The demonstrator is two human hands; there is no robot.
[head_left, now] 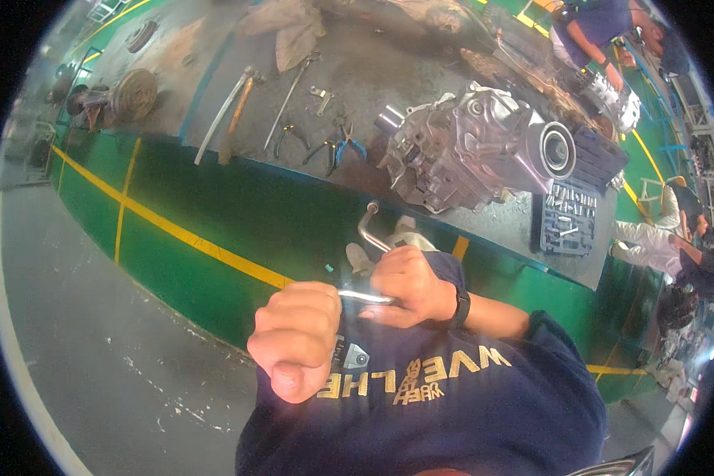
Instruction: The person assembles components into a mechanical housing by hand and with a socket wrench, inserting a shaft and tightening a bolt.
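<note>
A shiny speed handle [370, 230], bent like a crank, is held in front of my chest. My right hand [408, 284], with a black band at the wrist, is wrapped round its middle. My left hand [295, 333] is closed in a fist round the other end, where a short chrome length shows between the two hands. The free end points up toward the bench and stands apart from everything. Beyond it on the bench sits a large grey metal gearbox housing [476, 147] with a round bearing opening at its right end.
The dark workbench [341, 170] carries blue-handled pliers [349, 149], more pliers, a hammer [238, 115], a long rod [289, 103] and a socket tray [567, 218]. Other people [603, 40] are at the far right. Yellow lines [190, 238] cross the green floor.
</note>
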